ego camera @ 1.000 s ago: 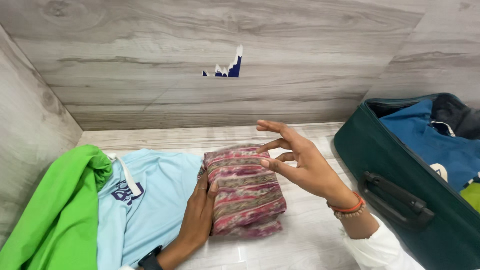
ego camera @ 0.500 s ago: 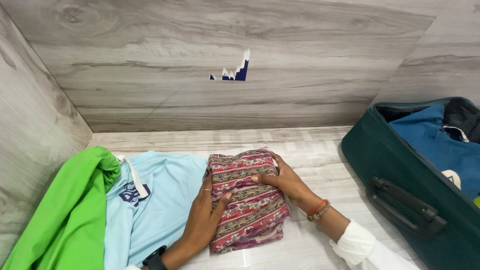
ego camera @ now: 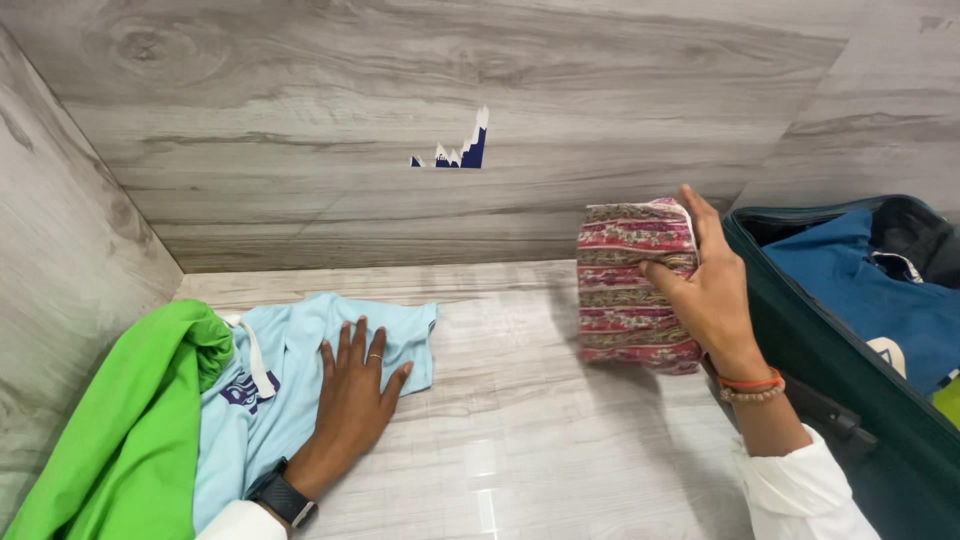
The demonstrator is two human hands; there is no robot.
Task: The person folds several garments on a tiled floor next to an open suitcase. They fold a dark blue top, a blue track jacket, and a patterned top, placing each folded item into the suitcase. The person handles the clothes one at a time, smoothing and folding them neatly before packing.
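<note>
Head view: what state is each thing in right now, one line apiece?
Folded patterned cloth: folded, lifted off the surface, gripped by the right hand.
Light blue shirt: spread flat, left hand resting palm-down on it.
Green garment: bunched beside the shirt.
Suitcase: open, blue clothes inside.

Folded cloth (ego camera: 632,285) between shirts (ego camera: 290,380) at left and suitcase (ego camera: 850,330) at right.

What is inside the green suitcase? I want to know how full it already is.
The open green suitcase shows a blue garment and dark clothing at the back. Anything beneath them is covered.
</note>
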